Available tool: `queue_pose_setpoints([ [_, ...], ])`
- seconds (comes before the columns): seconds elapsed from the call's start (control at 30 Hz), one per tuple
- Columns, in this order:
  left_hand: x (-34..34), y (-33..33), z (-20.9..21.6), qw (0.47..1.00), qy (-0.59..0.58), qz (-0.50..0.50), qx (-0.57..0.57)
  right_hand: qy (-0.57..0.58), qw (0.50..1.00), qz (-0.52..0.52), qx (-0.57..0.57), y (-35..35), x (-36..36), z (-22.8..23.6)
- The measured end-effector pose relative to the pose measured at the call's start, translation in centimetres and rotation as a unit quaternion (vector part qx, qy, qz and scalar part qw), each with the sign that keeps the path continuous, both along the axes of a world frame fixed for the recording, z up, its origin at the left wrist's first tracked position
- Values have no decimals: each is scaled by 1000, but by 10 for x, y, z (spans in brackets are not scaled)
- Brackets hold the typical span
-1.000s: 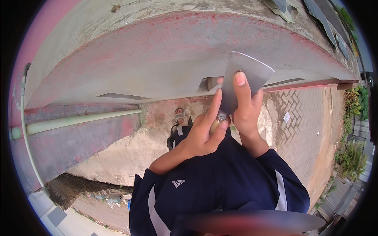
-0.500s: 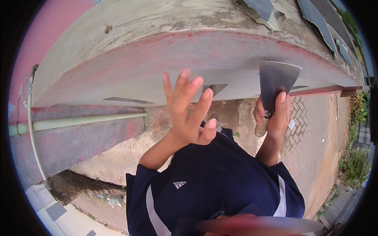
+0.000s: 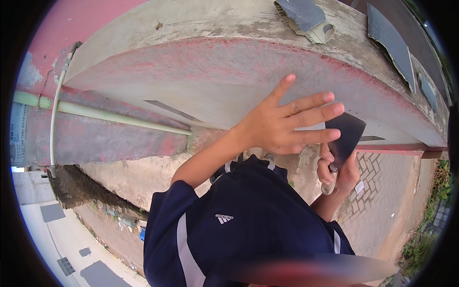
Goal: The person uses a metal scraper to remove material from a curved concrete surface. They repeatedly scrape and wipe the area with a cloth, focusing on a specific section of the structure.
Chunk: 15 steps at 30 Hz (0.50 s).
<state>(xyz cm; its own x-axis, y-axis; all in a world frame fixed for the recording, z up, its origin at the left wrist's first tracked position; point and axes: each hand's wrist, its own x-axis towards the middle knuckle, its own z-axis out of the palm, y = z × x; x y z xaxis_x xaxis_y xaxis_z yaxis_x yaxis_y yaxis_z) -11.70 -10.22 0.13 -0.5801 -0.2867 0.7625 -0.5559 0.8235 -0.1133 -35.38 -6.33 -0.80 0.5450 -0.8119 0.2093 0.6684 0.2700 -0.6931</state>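
My right hand point(image 3: 348, 173) is closed round the handle of a putty knife, whose wide dark metal blade point(image 3: 352, 136) points up and away from me. Across the middle my left hand point(image 3: 279, 122) is stretched out to the right, its fingers spread and holding nothing. Its fingertips overlap the left part of the blade; whether they touch it I cannot tell. Behind both hands stands a low curved wall point(image 3: 191, 60), its grey face streaked with worn red paint.
Torn grey sheet scraps point(image 3: 303, 19) and a longer grey strip point(image 3: 391, 45) lie on the wall's top. At left, a thin pale pipe point(image 3: 56, 112) runs down beside a greenish horizontal pipe point(image 3: 119, 115). Patterned paving point(image 3: 377, 191) lies at the lower right.
My left hand has swung right, from fingers pointing up to fingers reaching across the blade. The putty knife stays in my right hand, slightly lower. The view has shifted.
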Motion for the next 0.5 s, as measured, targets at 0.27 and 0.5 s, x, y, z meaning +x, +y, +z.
queue_pose_setpoints([
  [0.27,-37,18,-35,969,178,156,-71,43,983,117,133,-9,26,50],
  [0.5,-23,7,-2,934,298,178,-88,132,973,147,120,-10,70,92],
])
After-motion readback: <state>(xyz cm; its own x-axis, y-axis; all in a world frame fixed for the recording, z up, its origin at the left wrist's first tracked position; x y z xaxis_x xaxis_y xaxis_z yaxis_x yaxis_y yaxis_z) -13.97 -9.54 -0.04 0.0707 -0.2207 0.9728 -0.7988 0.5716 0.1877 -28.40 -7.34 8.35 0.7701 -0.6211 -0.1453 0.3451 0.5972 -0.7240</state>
